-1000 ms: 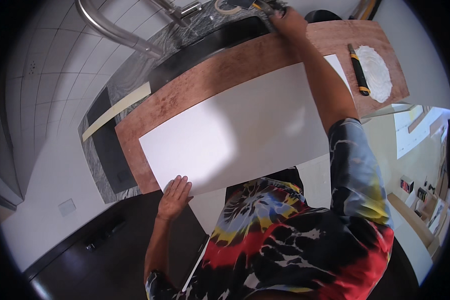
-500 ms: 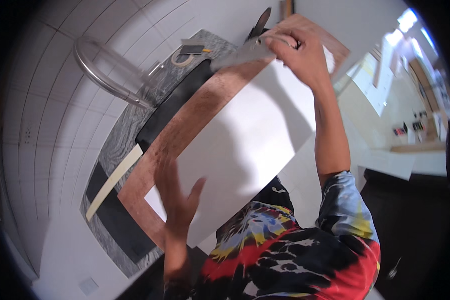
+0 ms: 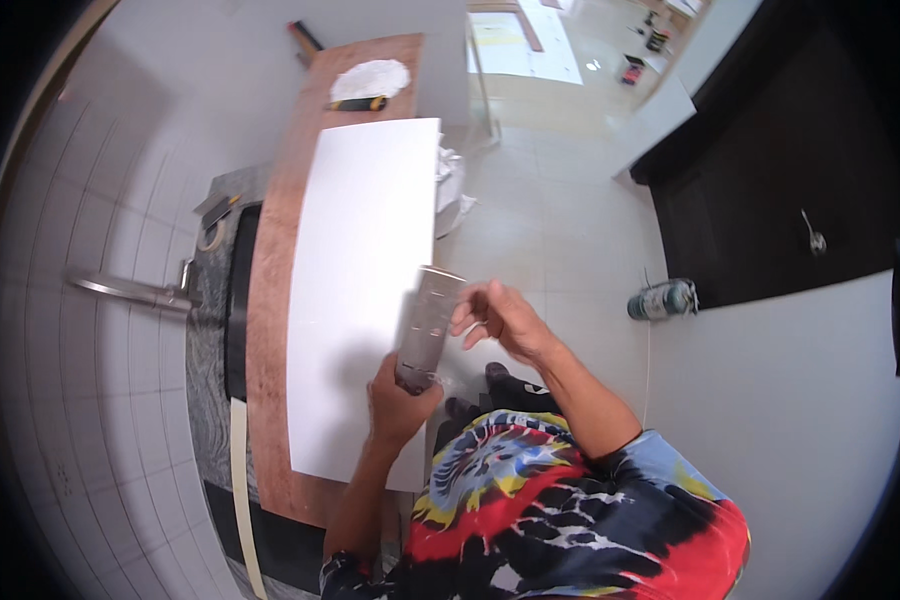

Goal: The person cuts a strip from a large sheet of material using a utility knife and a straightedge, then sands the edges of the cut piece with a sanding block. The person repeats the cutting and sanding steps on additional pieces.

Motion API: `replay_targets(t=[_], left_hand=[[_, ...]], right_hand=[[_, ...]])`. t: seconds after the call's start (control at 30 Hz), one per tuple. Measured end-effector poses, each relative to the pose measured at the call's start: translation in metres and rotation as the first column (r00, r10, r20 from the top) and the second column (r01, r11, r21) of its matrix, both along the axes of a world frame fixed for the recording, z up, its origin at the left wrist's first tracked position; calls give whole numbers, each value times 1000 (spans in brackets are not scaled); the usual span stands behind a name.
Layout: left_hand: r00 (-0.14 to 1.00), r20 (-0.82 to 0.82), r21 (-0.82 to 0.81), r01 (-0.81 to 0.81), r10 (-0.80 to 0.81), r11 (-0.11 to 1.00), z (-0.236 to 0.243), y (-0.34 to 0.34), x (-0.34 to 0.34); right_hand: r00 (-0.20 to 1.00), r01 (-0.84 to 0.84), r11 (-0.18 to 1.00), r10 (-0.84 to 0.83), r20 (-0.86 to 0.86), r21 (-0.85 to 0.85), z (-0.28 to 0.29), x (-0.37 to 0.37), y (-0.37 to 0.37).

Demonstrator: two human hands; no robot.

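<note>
My left hand [image 3: 400, 408] grips the lower end of a grey, semi-shiny rectangular piece [image 3: 431, 325], held tilted above the near right edge of a white sheet [image 3: 360, 240]. What kind of thing this piece is cannot be made out. My right hand [image 3: 500, 322] is beside the piece's upper right side, its fingers loosely bent and apart; whether a fingertip touches it is unclear. The sheet lies lengthwise on a reddish-brown wooden board [image 3: 273, 300]. A utility knife [image 3: 358, 104] with black and yellow parts rests at the board's far end beside a white patch [image 3: 372, 80].
Left of the board are a dark sink edge [image 3: 240, 300], a metal faucet [image 3: 135, 290] and a grey stone counter [image 3: 208, 370]. A pale strip [image 3: 242, 480] lies there. Crumpled white material [image 3: 452, 190] hangs by the board's right. A wrapped roll-like bundle [image 3: 663, 299] stands near the dark door [image 3: 780, 170].
The view has turned. The grey piece has passed from my right hand, over the board's far part, to my left hand, which was spread over the sheet. Both hands are now close together.
</note>
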State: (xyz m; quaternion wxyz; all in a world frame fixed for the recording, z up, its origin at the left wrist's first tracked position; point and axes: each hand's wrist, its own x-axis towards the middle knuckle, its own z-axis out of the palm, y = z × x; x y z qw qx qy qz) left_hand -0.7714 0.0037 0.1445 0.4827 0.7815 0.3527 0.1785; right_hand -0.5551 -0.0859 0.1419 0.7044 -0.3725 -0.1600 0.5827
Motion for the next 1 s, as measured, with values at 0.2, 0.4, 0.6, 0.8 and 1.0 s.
replay_targets(t=[0.2, 0.4, 0.6, 0.8, 1.0], left_hand=[[988, 41, -756, -66, 147, 651, -9, -52, 27], [999, 36, -769, 12, 25, 639, -11, -57, 45], [994, 107, -245, 55, -30, 968, -9, -47, 65], [867, -330, 454, -201, 373, 868, -35, 73, -35], [761, -569, 575, 96, 313, 812, -75, 87, -56]], right_hand=[[943, 309, 948, -295, 156, -79, -43, -70, -43], [949, 184, 982, -167, -268, 38, -68, -48, -39], [993, 71, 987, -84, -87, -143, -45, -2, 4], [871, 448, 879, -388, 301, -162, -101, 98, 137], [665, 635, 761, -452, 594, -132, -143, 210, 249]])
